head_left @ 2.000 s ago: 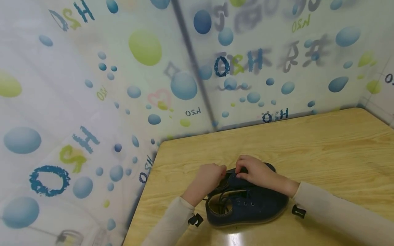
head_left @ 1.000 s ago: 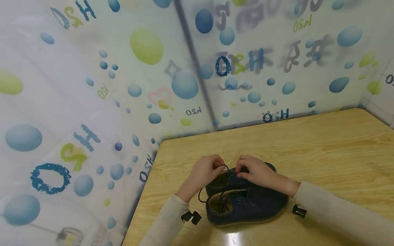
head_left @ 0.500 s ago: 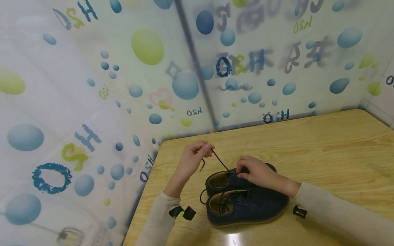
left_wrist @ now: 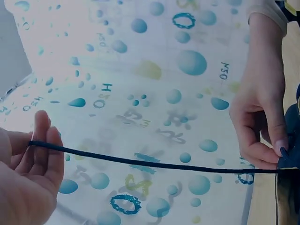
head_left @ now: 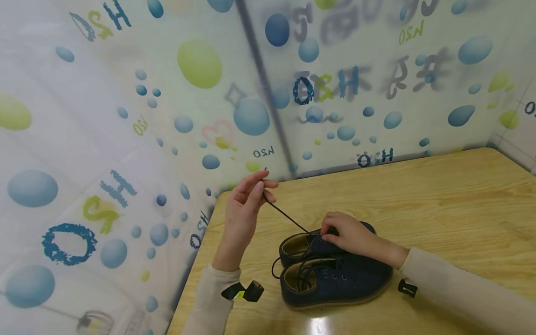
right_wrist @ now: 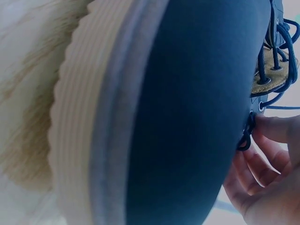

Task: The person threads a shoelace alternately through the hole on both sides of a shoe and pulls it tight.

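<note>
Two dark blue lace-up shoes lie side by side on the table, the near shoe (head_left: pixel 356 281) in front of the far shoe (head_left: pixel 295 245). My left hand (head_left: pixel 243 209) is raised left of them and pinches a dark shoelace (head_left: pixel 286 215). The lace runs taut down to the far shoe's eyelets; in the left wrist view the shoelace (left_wrist: pixel 159 164) crosses straight between both hands. My right hand (head_left: pixel 349 236) rests over the far shoe, pinching its lacing edge with thumb and fingers. A shoe's side (right_wrist: pixel 197 93) fills much of the right wrist view.
A wooden table (head_left: pixel 439 200) carries the shoes near its left front part. Behind and to the left hangs a curtain (head_left: pixel 201 111) printed with drops. Loose laces (head_left: pixel 302 274) lie in the near shoe, and a lace loop (head_left: pixel 275 268) sticks out left.
My left hand has picked up the lace at the far shoe and drawn it up and to the left, where it is now taut. The right hand has stayed in place.
</note>
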The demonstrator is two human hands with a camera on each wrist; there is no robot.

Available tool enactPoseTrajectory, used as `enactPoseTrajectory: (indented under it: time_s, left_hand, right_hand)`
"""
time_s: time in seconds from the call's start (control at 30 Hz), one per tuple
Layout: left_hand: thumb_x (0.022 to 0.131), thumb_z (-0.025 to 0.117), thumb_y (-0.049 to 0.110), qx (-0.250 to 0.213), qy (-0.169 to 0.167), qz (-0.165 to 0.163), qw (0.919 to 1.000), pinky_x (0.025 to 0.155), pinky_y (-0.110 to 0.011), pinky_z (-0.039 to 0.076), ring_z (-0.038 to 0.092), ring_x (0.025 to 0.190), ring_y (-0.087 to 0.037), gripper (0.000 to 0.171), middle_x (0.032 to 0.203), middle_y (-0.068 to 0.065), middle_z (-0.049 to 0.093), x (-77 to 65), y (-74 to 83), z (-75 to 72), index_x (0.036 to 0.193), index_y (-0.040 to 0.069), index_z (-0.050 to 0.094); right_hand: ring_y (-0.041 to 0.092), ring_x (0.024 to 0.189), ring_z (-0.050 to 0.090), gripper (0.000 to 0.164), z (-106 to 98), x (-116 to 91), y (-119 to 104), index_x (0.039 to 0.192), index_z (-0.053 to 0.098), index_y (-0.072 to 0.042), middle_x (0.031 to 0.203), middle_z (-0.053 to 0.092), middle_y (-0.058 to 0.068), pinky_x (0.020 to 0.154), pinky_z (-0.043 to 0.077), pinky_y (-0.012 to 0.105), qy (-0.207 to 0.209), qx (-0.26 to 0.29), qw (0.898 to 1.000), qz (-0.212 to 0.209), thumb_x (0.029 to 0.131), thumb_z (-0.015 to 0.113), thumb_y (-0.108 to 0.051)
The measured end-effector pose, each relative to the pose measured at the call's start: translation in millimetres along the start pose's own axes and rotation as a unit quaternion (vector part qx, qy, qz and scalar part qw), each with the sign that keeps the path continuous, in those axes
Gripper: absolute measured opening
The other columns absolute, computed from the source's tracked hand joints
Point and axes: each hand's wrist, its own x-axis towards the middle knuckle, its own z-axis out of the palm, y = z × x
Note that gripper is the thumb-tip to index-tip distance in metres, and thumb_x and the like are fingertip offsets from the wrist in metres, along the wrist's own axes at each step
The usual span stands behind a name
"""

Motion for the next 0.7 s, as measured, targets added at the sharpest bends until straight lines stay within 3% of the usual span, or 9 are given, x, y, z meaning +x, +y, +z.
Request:
enactPoseTrajectory:
  time_s: [0.1,0.2,0.27,0.33,0.47,0.57,0.7]
  left_hand:
    - [0.105,0.048,0.015,0.034,0.003,-0.006,0.9994,0.063,-0.02,0.052,0.055,0.054,-0.008,0.03,0.102,0.008,0.075,-0.6,-0.8,0.1,0.131,0.011,0.061]
    - [0.105,0.048,0.02,0.092,-0.013,-0.037,0.995,0.041,-0.023,0.037,0.038,0.038,-0.011,0.035,0.106,0.008,0.076,-1.2,-5.0,0.6,0.139,0.014,0.056]
    - [0.105,0.05,0.025,0.143,-0.041,-0.064,0.9868,0.034,-0.026,0.028,0.028,0.033,-0.013,0.035,0.11,0.005,0.076,-1.5,-12.0,2.2,0.138,0.017,0.058]
    - [0.103,0.054,0.03,0.211,-0.07,-0.089,0.971,0.032,-0.027,0.028,0.027,0.032,-0.012,0.032,0.112,0.003,0.076,-2.7,-23.0,4.4,0.132,0.022,0.063]
    - [0.099,0.061,0.031,0.352,-0.115,-0.09,0.9247,0.049,-0.021,0.046,0.053,0.051,-0.001,0.022,0.099,0.001,0.079,-7.7,-52.3,9.0,0.112,0.02,0.075]
    - [0.097,0.064,0.03,0.452,-0.138,-0.078,0.878,0.067,-0.019,0.052,0.065,0.073,0.0,0.018,0.085,0.005,0.078,-12.9,-71.5,11.7,0.099,0.019,0.078]
    - [0.095,0.068,0.027,0.545,-0.184,-0.064,0.8152,0.063,-0.016,0.05,0.064,0.066,-0.002,0.016,0.079,0.007,0.076,-18.8,-87.6,17.7,0.088,0.019,0.079]
  right_hand:
    - [0.004,0.078,0.055,0.008,0,1,0,0.088,0.067,-0.023,0.09,0.062,-0.009,0.069,0.047,0.025,0.001,0.001,1.0,-0.001,0.091,0.071,-0.017]
    - [0.004,0.077,0.056,0.007,-1,3,0,0.088,0.066,-0.022,0.089,0.063,-0.009,0.07,0.048,0.026,0.003,-0.004,1.0,-0.002,0.091,0.071,-0.017]
    - [0.005,0.079,0.06,0.007,-2,5,-1,0.09,0.066,-0.021,0.089,0.065,-0.008,0.071,0.051,0.027,0.001,-0.008,1.0,-0.002,0.09,0.072,-0.016]
    - [0.008,0.082,0.064,0.008,-3,8,-2,0.094,0.067,-0.018,0.091,0.067,-0.006,0.074,0.053,0.029,-0.003,-0.012,1.0,-0.003,0.089,0.073,-0.015]
    - [0.012,0.085,0.065,0.011,-3,12,-5,0.1,0.071,-0.015,0.095,0.068,-0.003,0.075,0.054,0.029,-0.016,-0.028,0.999,-0.013,0.089,0.073,-0.013]
    - [0.011,0.083,0.063,0.009,-2,13,-5,0.099,0.073,-0.015,0.097,0.065,-0.002,0.072,0.053,0.026,-0.02,-0.035,0.999,-0.015,0.091,0.07,-0.013]
    - [0.009,0.081,0.061,0.008,-1,15,-3,0.097,0.073,-0.015,0.096,0.064,-0.002,0.071,0.051,0.024,-0.028,-0.015,0.999,-0.003,0.095,0.065,-0.014]
